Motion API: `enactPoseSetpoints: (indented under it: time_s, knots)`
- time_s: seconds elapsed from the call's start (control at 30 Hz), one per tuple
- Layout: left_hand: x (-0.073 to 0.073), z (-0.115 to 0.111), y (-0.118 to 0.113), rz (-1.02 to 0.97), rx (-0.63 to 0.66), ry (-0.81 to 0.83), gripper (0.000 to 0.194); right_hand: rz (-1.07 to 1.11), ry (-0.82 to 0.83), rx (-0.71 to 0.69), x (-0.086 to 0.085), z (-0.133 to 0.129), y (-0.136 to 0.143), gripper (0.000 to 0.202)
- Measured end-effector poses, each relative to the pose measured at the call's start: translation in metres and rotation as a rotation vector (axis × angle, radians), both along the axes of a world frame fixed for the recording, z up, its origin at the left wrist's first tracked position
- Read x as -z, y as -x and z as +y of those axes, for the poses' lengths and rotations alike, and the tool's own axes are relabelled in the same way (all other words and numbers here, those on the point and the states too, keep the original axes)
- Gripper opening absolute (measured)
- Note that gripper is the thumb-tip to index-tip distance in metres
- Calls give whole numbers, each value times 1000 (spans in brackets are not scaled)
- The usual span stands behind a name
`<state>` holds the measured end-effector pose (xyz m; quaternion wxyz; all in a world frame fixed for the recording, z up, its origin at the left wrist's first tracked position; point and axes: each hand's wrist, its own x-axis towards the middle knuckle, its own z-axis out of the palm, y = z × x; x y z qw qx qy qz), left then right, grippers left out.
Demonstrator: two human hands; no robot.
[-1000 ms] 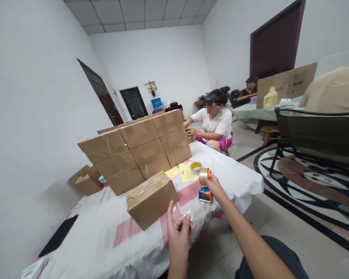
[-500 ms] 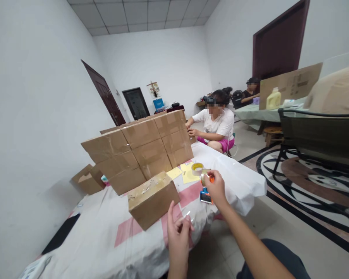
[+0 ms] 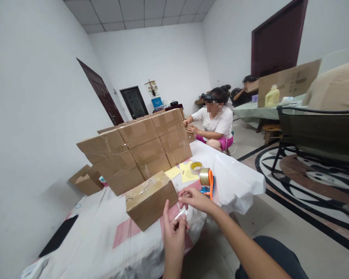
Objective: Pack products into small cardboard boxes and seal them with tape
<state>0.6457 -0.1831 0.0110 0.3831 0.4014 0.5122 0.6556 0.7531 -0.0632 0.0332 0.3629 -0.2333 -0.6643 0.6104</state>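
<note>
My left hand (image 3: 173,228) pinches a short strip of clear tape (image 3: 180,214) in front of a cardboard box (image 3: 152,203). My right hand (image 3: 195,199) is closed at the strip's upper end, close to the box's right corner. The box lies on the cloth-covered table with worn tape across its top. To the right of my right hand stands an orange and blue tape dispenser (image 3: 211,185) carrying a roll of clear tape (image 3: 204,176). Behind it lies another tape roll (image 3: 196,166) with a yellow core.
Stacked cardboard boxes (image 3: 143,145) form a wall across the table's back. Yellow sheets (image 3: 188,172) lie before them. A person in white (image 3: 216,120) crouches at the far side, hands on a box. An open carton (image 3: 87,180) sits left; a chair (image 3: 316,131) stands right.
My right hand has let go of the tape dispenser and moved left to my left hand, at the clear strip. The dispenser now stands on the table.
</note>
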Motion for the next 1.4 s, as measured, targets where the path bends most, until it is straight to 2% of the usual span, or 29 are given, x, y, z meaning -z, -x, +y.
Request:
enactPoseSetpoints:
  time_s: [0.3,0.5,0.63,0.83,0.97,1.07,1.27,1.4]
  knots:
    - [-1,0,3,33,-8,-9,106,83,21,-25,-6,-1,-2,16]
    - [-16,-4,10,60,-38,-19,101,-4,24,-44,-23,1,4,22]
    - [-27,-16,27,99,-46,-24,93,-83,-8,-81,-39,-5,19,24]
    - [-39,-41,57,63,-54,-33,94,-215,-27,-102,-70,-28,51,26]
    - [-49,-53,77,51,-64,-56,87,-281,-5,-287,-101,-40,75,36]
    - [-54,-59,91,58,-56,-94,82,-313,5,-380,-116,-50,95,44]
    - [-53,-72,121,42,32,-109,82,-497,-57,-326,-121,-70,125,43]
    - [-49,-78,134,-23,141,-109,80,-498,-34,-275,-117,-85,134,41]
